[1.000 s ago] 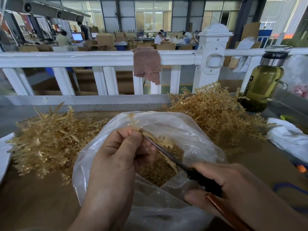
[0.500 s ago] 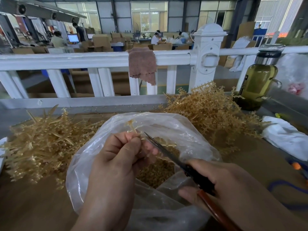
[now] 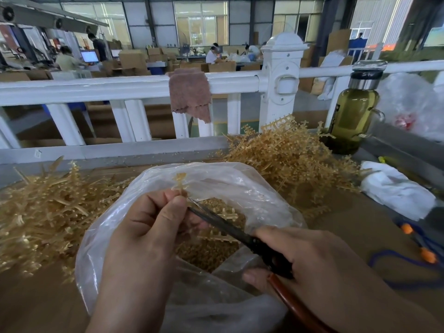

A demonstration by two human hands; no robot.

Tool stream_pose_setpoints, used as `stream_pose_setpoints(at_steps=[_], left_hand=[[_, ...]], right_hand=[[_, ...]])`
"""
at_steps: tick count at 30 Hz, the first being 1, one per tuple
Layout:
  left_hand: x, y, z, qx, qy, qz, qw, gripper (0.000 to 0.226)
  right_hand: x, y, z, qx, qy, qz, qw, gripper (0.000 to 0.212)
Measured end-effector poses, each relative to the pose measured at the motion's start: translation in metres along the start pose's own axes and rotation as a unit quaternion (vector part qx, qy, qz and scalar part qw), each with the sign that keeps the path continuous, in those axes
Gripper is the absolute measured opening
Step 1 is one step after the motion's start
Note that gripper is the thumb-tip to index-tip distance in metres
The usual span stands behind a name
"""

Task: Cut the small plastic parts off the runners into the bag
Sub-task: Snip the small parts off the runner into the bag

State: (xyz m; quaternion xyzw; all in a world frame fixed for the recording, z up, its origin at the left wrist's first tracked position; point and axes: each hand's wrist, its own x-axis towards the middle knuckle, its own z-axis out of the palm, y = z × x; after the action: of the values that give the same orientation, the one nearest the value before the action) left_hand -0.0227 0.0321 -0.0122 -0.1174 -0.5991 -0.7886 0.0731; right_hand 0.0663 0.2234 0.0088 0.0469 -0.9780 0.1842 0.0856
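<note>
Centre frame, the left hand (image 3: 144, 227) pinches a runner (image 3: 179, 181) above the bag (image 3: 252, 186); the right hand (image 3: 317, 263) curls its fingers (image 3: 276, 234) round scissors (image 3: 223, 224).

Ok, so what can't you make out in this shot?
Head view only.
1. The runner: the part below the pinch is hidden by fingers of the left hand.
2. The scissors: handles covered by the right hand, one cut off by the bottom edge.
3. The bag: lower part hidden behind both hands.
4. The bottle: label blurred, unreadable.
</note>
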Motion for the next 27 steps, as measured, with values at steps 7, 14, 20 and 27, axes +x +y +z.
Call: stream_pose_setpoints(at_steps=[7,14,20,27], left_hand=[[0.005,0.006,-0.002,-0.048,-0.049,-0.017,0.997,0.018],[0.002,0.006,-0.002,0.032,-0.010,-0.036,0.999,0.042],[0.003,0.006,-0.005,0.057,-0.011,-0.035,0.998,0.012],[0.003,0.011,-0.001,-0.078,-0.045,-0.096,0.991,0.008]], right_hand=[[0.002,0.002,-0.003,0.092,-0.021,-0.004,0.996,0.046],[0.001,0.000,-0.005,0.095,-0.028,0.007,0.995,0.053],[0.001,-0.004,-0.008,0.076,-0.027,0.019,0.997,0.053],[0.001,-0.005,-0.009,0.078,-0.034,0.026,0.996,0.063]])
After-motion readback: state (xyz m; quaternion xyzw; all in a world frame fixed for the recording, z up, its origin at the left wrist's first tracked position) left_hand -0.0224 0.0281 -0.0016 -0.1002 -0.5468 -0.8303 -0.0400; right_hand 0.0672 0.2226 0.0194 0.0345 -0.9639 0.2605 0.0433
